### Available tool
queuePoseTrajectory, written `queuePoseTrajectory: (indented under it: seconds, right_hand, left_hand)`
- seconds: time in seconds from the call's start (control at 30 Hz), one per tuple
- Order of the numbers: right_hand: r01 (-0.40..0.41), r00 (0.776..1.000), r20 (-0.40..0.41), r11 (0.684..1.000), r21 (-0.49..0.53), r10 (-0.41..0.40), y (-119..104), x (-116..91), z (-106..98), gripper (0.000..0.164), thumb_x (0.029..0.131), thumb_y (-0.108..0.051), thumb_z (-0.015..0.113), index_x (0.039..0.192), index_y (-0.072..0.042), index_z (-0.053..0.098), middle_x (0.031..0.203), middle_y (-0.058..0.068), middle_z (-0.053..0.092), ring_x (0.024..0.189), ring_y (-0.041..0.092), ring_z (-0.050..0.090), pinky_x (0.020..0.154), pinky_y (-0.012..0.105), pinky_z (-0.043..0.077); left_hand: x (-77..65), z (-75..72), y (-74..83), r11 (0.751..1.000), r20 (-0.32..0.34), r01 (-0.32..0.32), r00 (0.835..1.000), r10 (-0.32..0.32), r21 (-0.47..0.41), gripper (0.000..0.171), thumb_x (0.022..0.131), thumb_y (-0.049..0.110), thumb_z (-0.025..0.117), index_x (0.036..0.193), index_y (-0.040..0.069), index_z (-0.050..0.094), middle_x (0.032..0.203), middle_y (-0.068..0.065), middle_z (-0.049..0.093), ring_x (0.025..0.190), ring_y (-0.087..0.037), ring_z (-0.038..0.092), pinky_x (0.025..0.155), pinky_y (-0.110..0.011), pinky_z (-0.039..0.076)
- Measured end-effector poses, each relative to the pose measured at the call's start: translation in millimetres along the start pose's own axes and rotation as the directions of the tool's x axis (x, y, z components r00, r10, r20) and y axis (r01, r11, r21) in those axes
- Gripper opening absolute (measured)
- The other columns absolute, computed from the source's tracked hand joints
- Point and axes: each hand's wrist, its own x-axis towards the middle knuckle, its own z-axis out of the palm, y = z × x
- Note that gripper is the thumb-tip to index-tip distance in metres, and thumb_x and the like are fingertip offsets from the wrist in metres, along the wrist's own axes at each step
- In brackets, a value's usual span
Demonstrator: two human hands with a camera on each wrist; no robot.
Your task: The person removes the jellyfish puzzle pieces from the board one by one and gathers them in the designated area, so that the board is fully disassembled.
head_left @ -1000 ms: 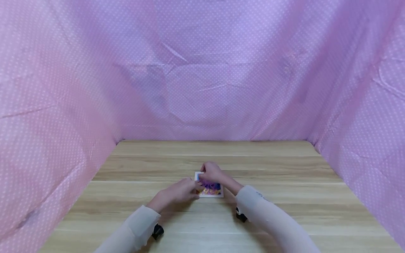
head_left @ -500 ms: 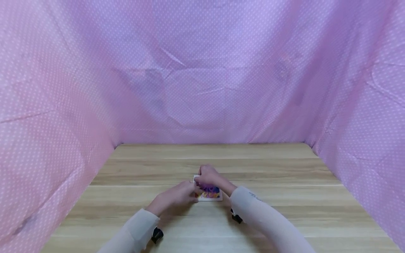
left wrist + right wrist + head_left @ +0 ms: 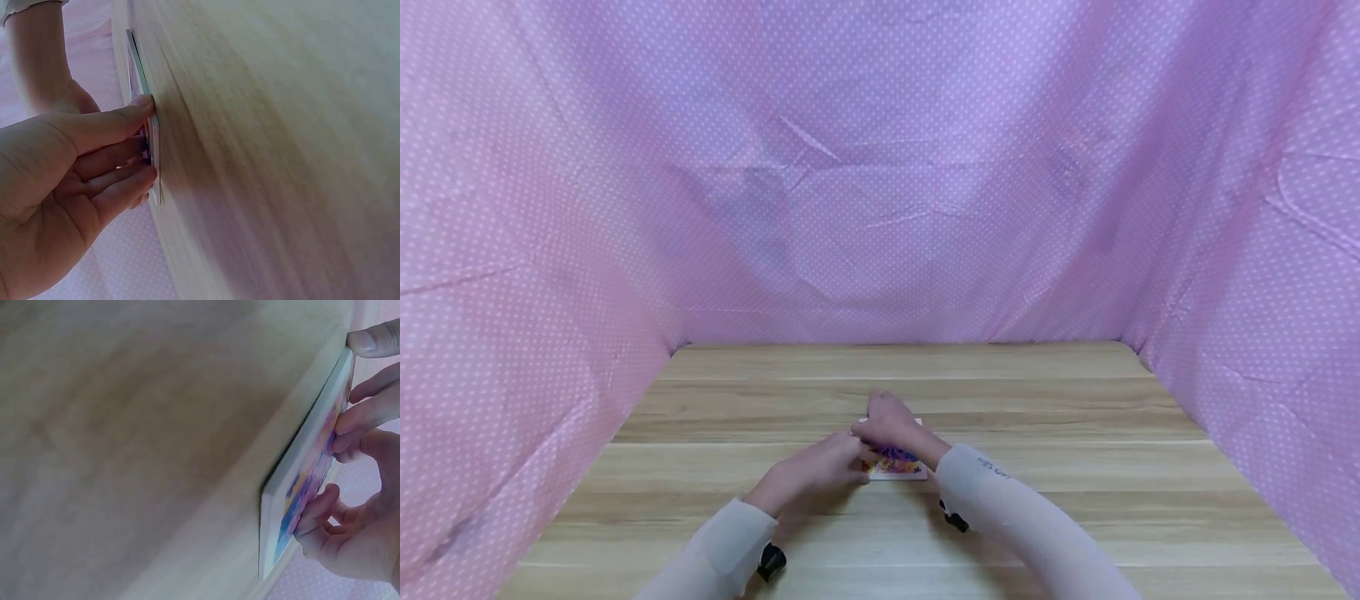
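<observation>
A small flat picture board [image 3: 898, 462] with a white border and a purple, yellow and blue picture lies at mid-table in the head view. My left hand [image 3: 827, 461] grips its left side, the thumb at the near edge and the fingers bent over the picture. Across the far left part reaches my right hand [image 3: 887, 421], overlapping the left fingertips in this view. In the right wrist view the right hand [image 3: 359, 540] has bent fingers against the picture face, close to the left fingers [image 3: 369, 415]. I cannot tell whether they pinch a piece there.
The wood-grain table [image 3: 1075, 467] spreads out around the board. Pink dotted cloth [image 3: 880, 250] hangs behind it and along both sides. A dark wrist-worn device [image 3: 771, 562] sits under the left cuff, and another dark device [image 3: 955, 521] under the right.
My right hand has slid left across the board, over its far left corner and nearer the left hand. The left hand keeps its place on the board. The head view has tilted slightly.
</observation>
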Motion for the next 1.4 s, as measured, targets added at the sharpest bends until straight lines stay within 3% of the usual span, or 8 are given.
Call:
queuePoseTrajectory:
  seconds: [0.17,0.47,0.7,0.8,0.9,1.17,1.27,1.4]
  right_hand:
    - [0.019,1.0,0.003,1.0,0.004,-0.019,-0.2,-0.2,-0.4,0.024,0.082,-0.028,0.068,0.089,-0.009,0.056,0.09,0.006,0.058,0.078,0.02,0.052,0.07,0.033,0.049]
    - [0.068,0.996,0.048,0.992,0.109,-0.073,8.9,3.3,-2.9,0.015,0.085,-0.025,0.066,0.08,-0.012,0.059,0.074,-0.003,0.059,0.065,0.011,0.05,0.057,0.021,0.041]
    - [0.146,0.955,0.192,0.923,0.356,-0.225,28.3,3.7,-22.0,0.008,0.094,-0.006,0.062,0.098,0.001,0.065,0.081,0.002,0.061,0.064,0.007,0.048,0.055,0.016,0.038]
    - [0.181,0.924,0.231,0.882,0.435,-0.303,36.0,2.1,-29.6,0.016,0.092,0.005,0.062,0.107,0.007,0.065,0.089,0.011,0.066,0.074,0.01,0.056,0.063,0.016,0.044]
    - [0.169,0.913,0.249,0.855,0.491,-0.323,41.5,1.2,-33.6,0.022,0.09,0.009,0.063,0.112,0.009,0.065,0.096,0.017,0.068,0.083,0.012,0.059,0.07,0.018,0.047]
    - [0.107,0.931,0.239,0.832,0.544,-0.277,51.3,1.2,-35.5,0.019,0.093,0.003,0.067,0.112,0.006,0.067,0.103,0.014,0.071,0.089,0.01,0.061,0.076,0.02,0.05]
    - [0.104,0.939,0.217,0.822,0.559,-0.267,56.3,0.8,-38.0,0.02,0.094,0.0,0.067,0.114,0.006,0.066,0.106,0.015,0.071,0.095,0.012,0.063,0.08,0.022,0.053]
    - [0.087,0.945,0.214,0.819,0.568,-0.249,65.9,-0.2,-41.8,0.025,0.097,-0.004,0.066,0.12,0.005,0.065,0.113,0.017,0.071,0.101,0.016,0.065,0.086,0.026,0.055]
  left_hand:
    - [0.5,0.8,0.1,1.0,-0.002,-0.005,1.0,0.005,-0.005,0.008,0.092,0.005,0.072,0.099,0.006,0.075,0.104,-0.001,0.073,0.096,-0.011,0.063,0.086,-0.025,0.054]
    - [3.5,-0.2,0.0,1.0,0.012,0.013,1.0,-0.013,0.025,0.01,0.092,0.007,0.073,0.101,0.008,0.077,0.101,0.001,0.074,0.09,-0.007,0.062,0.08,-0.023,0.054]
    - [5.0,-1.5,1.6,0.999,0.056,0.053,0.997,-0.053,0.013,0.005,0.093,0.01,0.073,0.098,0.008,0.075,0.078,0.006,0.062,0.068,-0.001,0.047,0.063,-0.017,0.045]
    - [3.4,-1.5,1.8,0.996,0.063,0.094,0.994,-0.094,-0.002,0.016,0.094,0.011,0.072,0.11,0.009,0.077,0.091,0.005,0.071,0.072,0.0,0.051,0.068,-0.016,0.05]
    - [1.5,-0.8,1.6,0.992,0.066,0.127,0.99,-0.126,-0.009,0.026,0.095,0.013,0.072,0.12,0.01,0.075,0.109,0.001,0.076,0.079,0.0,0.056,0.076,-0.017,0.054]
    - [2.2,1.8,-0.7,0.991,0.06,0.132,0.99,-0.131,-0.021,0.03,0.095,0.013,0.072,0.125,0.01,0.073,0.118,-0.003,0.076,0.076,0.0,0.056,0.073,-0.018,0.054]
    - [2.3,1.2,-0.6,0.991,0.056,0.131,0.99,-0.13,-0.013,0.033,0.095,0.013,0.072,0.128,0.009,0.071,0.127,-0.006,0.073,0.087,-0.004,0.065,0.079,-0.02,0.056]
    - [2.1,0.8,-0.6,0.989,0.056,0.146,0.988,-0.146,-0.001,0.035,0.095,0.013,0.072,0.13,0.01,0.069,0.14,-0.008,0.063,0.124,-0.019,0.065,0.091,-0.025,0.057]
